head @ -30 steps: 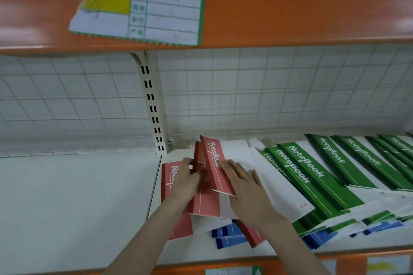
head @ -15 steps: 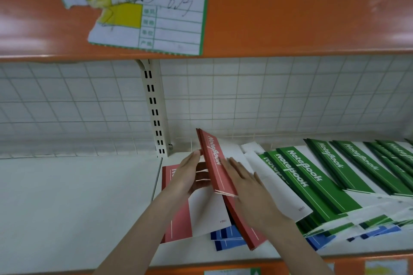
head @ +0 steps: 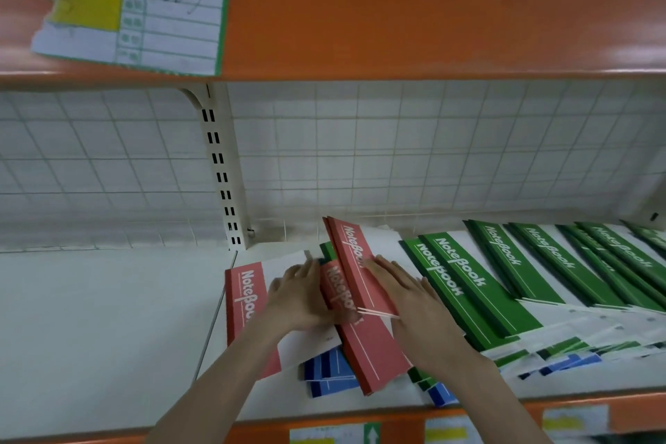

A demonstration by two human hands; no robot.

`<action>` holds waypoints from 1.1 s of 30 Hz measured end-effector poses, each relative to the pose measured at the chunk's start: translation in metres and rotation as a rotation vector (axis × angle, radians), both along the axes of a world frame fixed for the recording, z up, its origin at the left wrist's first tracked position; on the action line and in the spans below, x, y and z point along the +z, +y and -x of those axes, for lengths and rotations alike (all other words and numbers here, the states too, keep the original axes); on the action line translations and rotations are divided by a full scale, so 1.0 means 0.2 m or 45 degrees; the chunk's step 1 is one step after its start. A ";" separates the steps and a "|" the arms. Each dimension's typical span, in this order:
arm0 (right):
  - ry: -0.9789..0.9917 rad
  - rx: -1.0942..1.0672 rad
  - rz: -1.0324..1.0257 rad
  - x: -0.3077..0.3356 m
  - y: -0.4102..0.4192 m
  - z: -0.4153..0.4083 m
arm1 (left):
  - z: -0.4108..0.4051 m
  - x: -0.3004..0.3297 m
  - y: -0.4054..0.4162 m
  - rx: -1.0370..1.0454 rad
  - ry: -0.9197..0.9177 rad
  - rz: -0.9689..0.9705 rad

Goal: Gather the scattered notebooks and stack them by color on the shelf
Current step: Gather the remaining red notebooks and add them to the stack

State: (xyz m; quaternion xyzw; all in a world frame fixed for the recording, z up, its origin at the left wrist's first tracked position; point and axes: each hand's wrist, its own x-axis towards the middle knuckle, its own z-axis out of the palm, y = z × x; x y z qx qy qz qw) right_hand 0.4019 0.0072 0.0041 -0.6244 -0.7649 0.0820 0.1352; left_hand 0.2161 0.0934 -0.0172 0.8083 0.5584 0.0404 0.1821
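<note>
Resting on the shelf (head: 108, 317), red notebooks (head: 355, 274) are being pressed between left hand (head: 301, 296) and right hand (head: 414, 303), fingers nearly straight.

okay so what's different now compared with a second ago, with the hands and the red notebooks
The left hand and right hand lifted the raised red notebooks more upright, then tipped them back down; another red notebook now shows beneath them. The flat red notebook at left, the green notebooks and the blue ones stayed put.
</note>
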 end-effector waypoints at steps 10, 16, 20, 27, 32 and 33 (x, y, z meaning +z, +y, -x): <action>-0.042 0.048 -0.057 -0.04 0.00 -0.01 | 0.03 -0.07 0.02 0.158 -0.067 -0.152; -0.064 0.052 -0.057 -0.04 0.00 0.00 | 0.02 -0.07 0.05 0.207 -0.264 -0.125; -0.088 0.061 -0.047 -0.05 0.00 0.00 | 0.02 -0.07 0.06 0.315 -0.391 -0.069; -0.137 0.057 -0.047 -0.07 0.00 0.01 | -0.04 -0.05 0.02 0.303 -0.576 -0.150; -0.136 0.065 -0.037 -0.06 0.00 0.01 | -0.08 -0.01 -0.04 0.331 -1.032 -0.209; -0.119 0.069 -0.034 -0.06 0.00 0.00 | -0.09 0.00 -0.05 0.349 -1.184 -0.118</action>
